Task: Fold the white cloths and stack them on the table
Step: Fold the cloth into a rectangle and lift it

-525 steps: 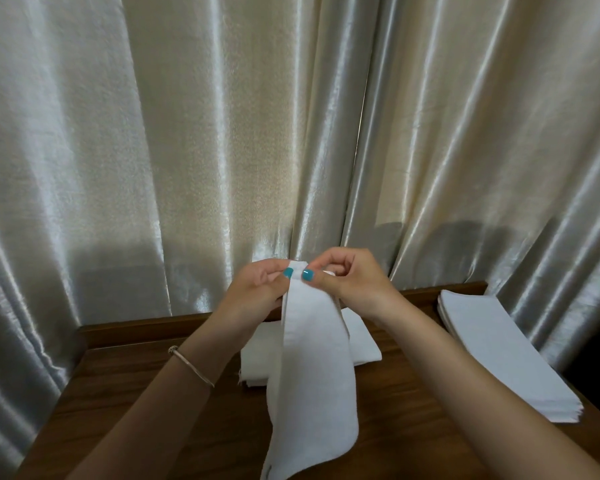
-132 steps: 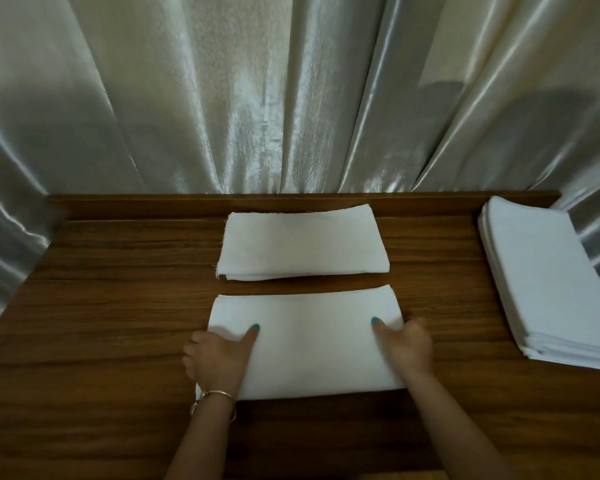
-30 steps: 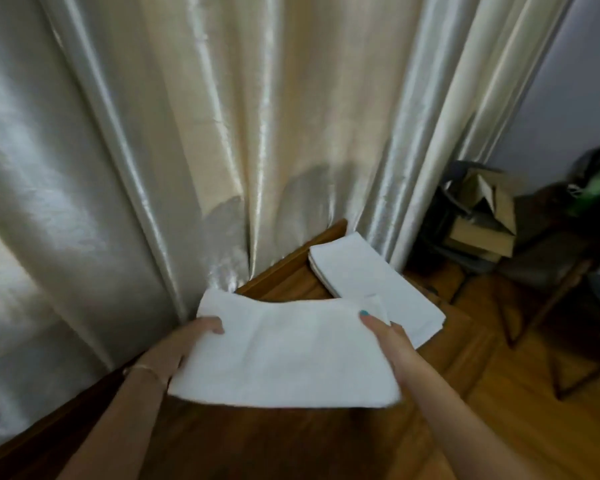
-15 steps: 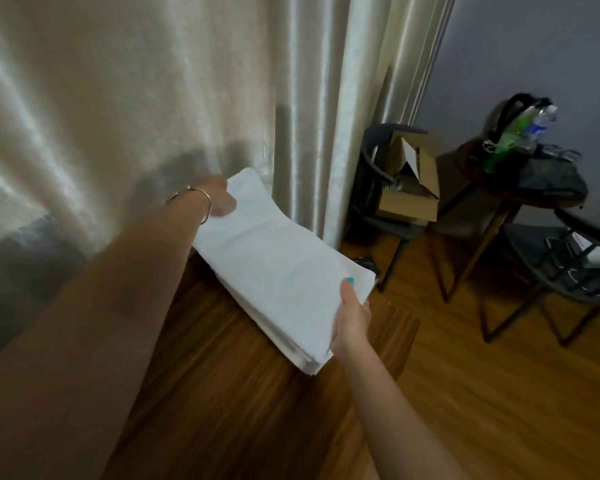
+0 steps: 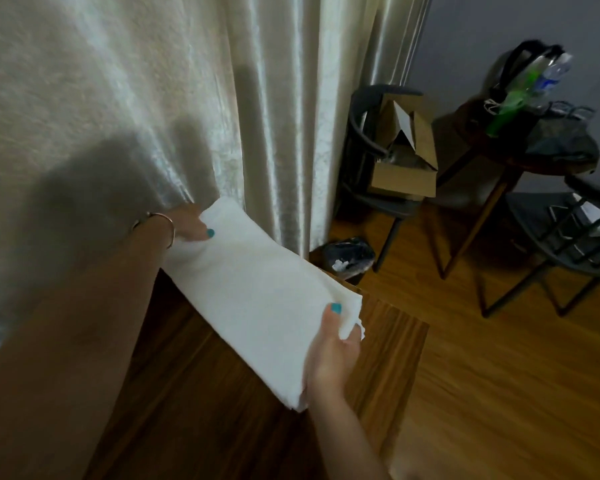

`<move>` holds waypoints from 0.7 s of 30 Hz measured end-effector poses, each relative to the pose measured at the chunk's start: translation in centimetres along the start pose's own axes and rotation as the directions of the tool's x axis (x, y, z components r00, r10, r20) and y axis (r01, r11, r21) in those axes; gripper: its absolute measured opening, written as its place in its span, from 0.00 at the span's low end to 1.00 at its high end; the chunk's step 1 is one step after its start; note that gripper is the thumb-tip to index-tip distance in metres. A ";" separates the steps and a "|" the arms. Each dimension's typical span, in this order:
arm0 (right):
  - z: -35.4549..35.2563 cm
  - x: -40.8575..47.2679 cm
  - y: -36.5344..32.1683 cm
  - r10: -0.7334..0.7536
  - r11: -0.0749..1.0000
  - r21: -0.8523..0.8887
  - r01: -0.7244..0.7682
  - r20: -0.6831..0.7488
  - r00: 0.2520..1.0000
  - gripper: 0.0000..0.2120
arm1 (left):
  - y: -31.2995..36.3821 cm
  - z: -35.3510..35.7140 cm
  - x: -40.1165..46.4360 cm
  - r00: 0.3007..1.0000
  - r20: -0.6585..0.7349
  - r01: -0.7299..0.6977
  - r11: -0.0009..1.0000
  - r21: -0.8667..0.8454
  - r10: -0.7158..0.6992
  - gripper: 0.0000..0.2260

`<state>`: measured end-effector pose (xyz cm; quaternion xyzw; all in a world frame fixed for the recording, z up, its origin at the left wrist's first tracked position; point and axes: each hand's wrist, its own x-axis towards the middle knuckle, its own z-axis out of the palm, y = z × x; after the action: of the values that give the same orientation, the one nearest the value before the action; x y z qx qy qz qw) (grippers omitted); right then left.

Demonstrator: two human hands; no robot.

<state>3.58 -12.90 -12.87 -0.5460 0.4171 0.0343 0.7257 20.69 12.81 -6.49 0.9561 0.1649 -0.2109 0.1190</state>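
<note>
A folded white cloth (image 5: 257, 296) lies along the right end of the wooden table (image 5: 388, 344), on top of the stack of folded white cloths, whose edge shows at the near corner (image 5: 297, 403). My left hand (image 5: 191, 225) grips the cloth's far end by the curtain, thumb on top. My right hand (image 5: 333, 355) grips the near end, thumb on top and fingers curled under the bunched corner. Most of the stack beneath is hidden by the top cloth.
A shiny cream curtain (image 5: 153, 98) hangs right behind the table. To the right, on the wooden floor, stand a dark chair with a cardboard box (image 5: 404, 157), a small round table with a bag and bottles (image 5: 527, 109), another chair (image 5: 575, 237) and a dark bin (image 5: 349, 258).
The view swung right. Both hands carried the folded cloth from the table's middle to the stack at the right end and lowered it there; both hands now grip its ends.
</note>
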 end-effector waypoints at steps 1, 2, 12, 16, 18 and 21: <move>0.1 0.0 0.5 -0.006 1.000 0.001 0.006 -0.028 1.000 0.18 | -0.2 0.1 0.3 1.000 0.006 -0.015 1.000 -0.004 0.015 0.33; 0.0 0.0 1.1 -0.015 1.000 -0.002 0.015 -0.059 0.998 0.18 | -0.2 0.3 0.5 0.999 0.011 -0.031 1.000 -0.001 0.031 0.32; 0.2 0.4 1.9 -0.098 0.987 -0.146 0.070 -0.193 0.976 0.24 | -0.4 3.2 1.3 0.981 -0.072 -0.185 0.977 -0.103 0.178 0.31; 0.0 -0.8 0.5 -0.468 0.784 -0.558 0.270 -0.246 0.849 0.35 | 2.2 4.2 -1.4 0.818 -0.533 -0.090 0.962 0.257 0.219 0.32; -0.8 -0.6 0.2 -0.768 0.329 -0.834 0.443 0.036 0.639 0.33 | 3.7 5.8 -4.0 0.659 -0.706 -0.168 0.965 0.201 0.261 0.28; -1.2 -0.1 -0.7 -0.660 -0.137 -0.829 0.543 0.485 0.574 0.27 | 5.4 8.7 -6.8 0.799 -0.588 -0.176 0.984 -0.031 0.125 0.28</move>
<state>3.19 -14.15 -12.37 -0.9850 0.0377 -0.0879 0.1439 13.68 3.52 -10.33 0.9787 0.1258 0.1098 0.1193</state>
